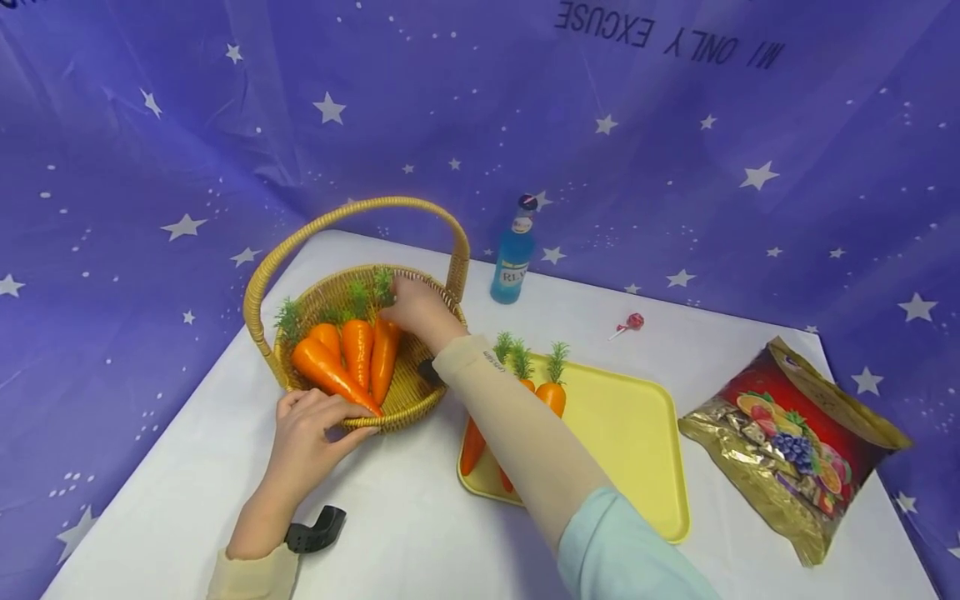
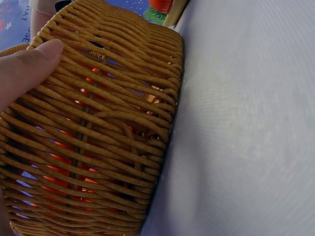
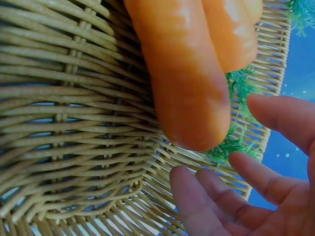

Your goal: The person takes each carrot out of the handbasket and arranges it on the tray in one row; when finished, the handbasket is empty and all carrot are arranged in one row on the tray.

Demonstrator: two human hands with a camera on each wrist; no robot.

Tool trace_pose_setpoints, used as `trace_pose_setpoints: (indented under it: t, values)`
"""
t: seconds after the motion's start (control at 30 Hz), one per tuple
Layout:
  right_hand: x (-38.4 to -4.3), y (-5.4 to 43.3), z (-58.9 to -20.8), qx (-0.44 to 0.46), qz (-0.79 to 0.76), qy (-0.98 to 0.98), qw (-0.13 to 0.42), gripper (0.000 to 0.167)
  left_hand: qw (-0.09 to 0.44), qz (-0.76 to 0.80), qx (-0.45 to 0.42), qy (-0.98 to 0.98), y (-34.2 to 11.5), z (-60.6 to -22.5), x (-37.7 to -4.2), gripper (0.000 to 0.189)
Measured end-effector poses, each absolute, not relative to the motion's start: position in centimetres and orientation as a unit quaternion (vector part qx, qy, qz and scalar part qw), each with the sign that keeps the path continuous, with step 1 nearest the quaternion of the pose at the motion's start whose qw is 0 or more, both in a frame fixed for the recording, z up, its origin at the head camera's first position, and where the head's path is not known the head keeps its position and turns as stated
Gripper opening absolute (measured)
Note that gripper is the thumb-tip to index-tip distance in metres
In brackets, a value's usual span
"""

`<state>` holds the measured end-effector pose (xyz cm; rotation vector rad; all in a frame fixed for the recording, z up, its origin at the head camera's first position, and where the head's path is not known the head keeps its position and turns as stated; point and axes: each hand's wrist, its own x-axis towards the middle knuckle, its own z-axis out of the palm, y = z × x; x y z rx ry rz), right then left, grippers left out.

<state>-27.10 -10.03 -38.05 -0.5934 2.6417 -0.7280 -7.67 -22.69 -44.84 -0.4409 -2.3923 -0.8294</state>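
Note:
A wicker basket [image 1: 420, 408] with a tall arched handle stands on the left of the table, holding several orange carrots [image 1: 357, 350] with green tops. My left hand [image 1: 311, 437] grips its near rim; in the left wrist view the thumb [image 2: 47, 54] lies along the outside of the weave. My right hand [image 1: 420, 308] reaches over the basket's far right side, beside the leafy tops. Its fingers [image 3: 184, 189] are spread and loosely bent in the right wrist view, close to the thick end of one carrot [image 3: 189, 88], with a gap between thumb and fingertips.
Right of the basket lies a yellow tray [image 1: 622, 442] with more carrots [image 1: 551, 398], partly hidden under my right forearm. A blue bottle [image 1: 513, 262] stands behind, near a wrapped lollipop [image 1: 635, 321]. A red and gold bag [image 1: 795, 450] lies far right.

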Motion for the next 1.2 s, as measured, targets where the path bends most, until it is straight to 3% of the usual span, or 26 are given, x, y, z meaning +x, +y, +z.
trace_pose_setpoints:
  t: [0.73, 1.2]
  values:
    - [-26.6, -10.8, -39.9, -0.204, -0.256, 0.929, 0.174, 0.035, 0.283, -0.31, -0.153, -0.895, -22.6, -45.0, -7.1, 0.029]
    - [-26.5, -10.8, -39.8, -0.212, -0.253, 0.926, 0.184, 0.039, 0.287, -0.313, -0.167, -0.89, -22.6, -44.8, -7.3, 0.031]
